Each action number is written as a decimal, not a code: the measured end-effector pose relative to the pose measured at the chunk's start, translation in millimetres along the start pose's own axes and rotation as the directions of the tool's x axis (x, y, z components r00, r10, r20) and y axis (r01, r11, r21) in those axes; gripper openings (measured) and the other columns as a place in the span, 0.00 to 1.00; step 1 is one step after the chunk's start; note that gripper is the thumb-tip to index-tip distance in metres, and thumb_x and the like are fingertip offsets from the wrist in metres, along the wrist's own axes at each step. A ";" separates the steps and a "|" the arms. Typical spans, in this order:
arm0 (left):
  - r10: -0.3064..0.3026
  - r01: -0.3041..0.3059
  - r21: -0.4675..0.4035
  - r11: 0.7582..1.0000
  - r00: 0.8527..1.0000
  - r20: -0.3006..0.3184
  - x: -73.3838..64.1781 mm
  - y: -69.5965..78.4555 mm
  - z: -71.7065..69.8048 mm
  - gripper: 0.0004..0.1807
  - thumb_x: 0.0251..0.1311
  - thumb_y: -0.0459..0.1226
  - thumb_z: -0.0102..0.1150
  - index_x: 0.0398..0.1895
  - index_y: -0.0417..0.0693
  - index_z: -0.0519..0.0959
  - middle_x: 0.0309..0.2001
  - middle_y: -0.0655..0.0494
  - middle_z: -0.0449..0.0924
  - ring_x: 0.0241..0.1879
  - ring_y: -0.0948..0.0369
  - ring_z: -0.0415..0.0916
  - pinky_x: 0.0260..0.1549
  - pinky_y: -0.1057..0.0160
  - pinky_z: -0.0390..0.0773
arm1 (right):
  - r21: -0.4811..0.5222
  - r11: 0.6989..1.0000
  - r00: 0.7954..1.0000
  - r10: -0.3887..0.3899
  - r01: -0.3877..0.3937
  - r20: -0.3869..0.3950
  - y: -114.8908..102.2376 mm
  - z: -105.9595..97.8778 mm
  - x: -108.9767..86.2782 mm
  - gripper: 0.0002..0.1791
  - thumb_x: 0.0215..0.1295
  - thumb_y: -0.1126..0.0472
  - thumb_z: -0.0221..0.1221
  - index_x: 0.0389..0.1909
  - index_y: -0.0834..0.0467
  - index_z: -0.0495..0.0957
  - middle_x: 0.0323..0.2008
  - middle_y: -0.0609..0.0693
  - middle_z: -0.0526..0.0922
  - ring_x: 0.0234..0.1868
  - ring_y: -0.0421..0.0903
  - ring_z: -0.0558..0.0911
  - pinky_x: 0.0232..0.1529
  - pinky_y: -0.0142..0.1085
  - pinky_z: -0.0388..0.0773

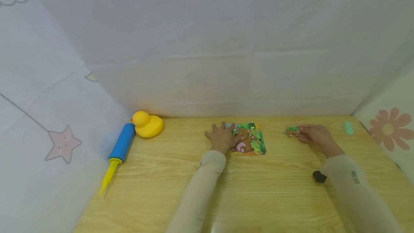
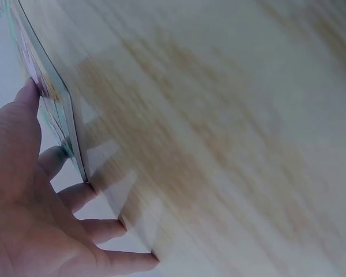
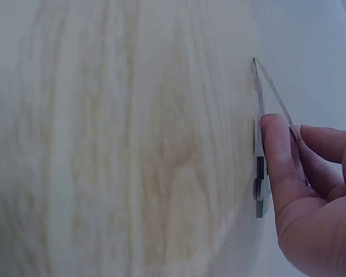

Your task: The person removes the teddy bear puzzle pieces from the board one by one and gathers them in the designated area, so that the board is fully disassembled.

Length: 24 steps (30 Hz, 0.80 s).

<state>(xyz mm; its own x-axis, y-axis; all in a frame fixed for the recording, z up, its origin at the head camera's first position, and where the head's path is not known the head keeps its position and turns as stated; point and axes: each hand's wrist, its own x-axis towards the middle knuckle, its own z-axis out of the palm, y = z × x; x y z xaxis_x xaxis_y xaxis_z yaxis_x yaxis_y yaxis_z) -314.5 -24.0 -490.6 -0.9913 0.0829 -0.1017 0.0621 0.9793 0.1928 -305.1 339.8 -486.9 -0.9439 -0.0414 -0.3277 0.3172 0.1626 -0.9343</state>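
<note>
A jigsaw puzzle (image 1: pixel 257 140) with brown bears and green leaves lies flat in the middle of the table. My left hand (image 1: pixel 222 139) rests on its left part with fingers spread, covering some of the picture. In the left wrist view the thumb and index fingertip touch the puzzle edge (image 2: pixel 75 130), and the other fingertips reach the bare wood. To the right of the puzzle, my right hand (image 1: pixel 317 137) pinches a thin puzzle piece (image 3: pixel 274 89), tilted up from the table. Other puzzle pieces (image 1: pixel 292 132) with green and brown print lie by its fingertips.
A yellow rubber duck (image 1: pixel 148 125) and a blue hand pump (image 1: pixel 122 141) with a yellow nozzle sit at the left. A small black object (image 1: pixel 319 176) lies beside the right sleeve. A pale green dotted item (image 1: pixel 348 128) is at the far right. White sheets border the table.
</note>
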 end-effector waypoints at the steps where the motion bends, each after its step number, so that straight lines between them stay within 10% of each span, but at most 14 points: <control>1: -0.002 0.002 0.005 1.000 1.000 0.000 0.6 0.2 0.2 0.42 0.60 0.73 0.51 0.77 0.76 0.61 0.79 0.54 0.59 0.78 0.37 0.51 0.65 0.23 0.57 | -0.054 0.999 1.000 -0.004 0.004 -0.009 -1.2 -0.3 -0.9 0.31 0.80 0.60 0.50 0.74 0.73 0.57 0.36 0.36 0.86 0.40 0.33 0.88 0.51 0.32 0.84; 24: -0.019 0.019 0.026 0.999 1.000 0.009 0.3 2.3 -1.2 0.42 0.60 0.73 0.50 0.77 0.78 0.61 0.79 0.56 0.59 0.78 0.38 0.52 0.64 0.24 0.60 | -0.414 0.909 0.999 -0.047 0.039 -0.010 -11.4 -5.9 -4.8 0.35 0.82 0.49 0.44 0.70 0.77 0.61 0.62 0.71 0.77 0.41 0.34 0.88 0.48 0.35 0.86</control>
<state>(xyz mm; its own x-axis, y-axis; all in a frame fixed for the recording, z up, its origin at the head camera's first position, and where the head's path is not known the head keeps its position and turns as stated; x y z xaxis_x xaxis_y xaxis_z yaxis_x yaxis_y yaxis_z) -314.8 -21.9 -489.0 -0.9913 0.0657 -0.1140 0.0462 0.9851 0.1656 -304.8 343.9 -473.8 -0.9587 -0.0387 -0.2817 0.2138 0.5547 -0.8041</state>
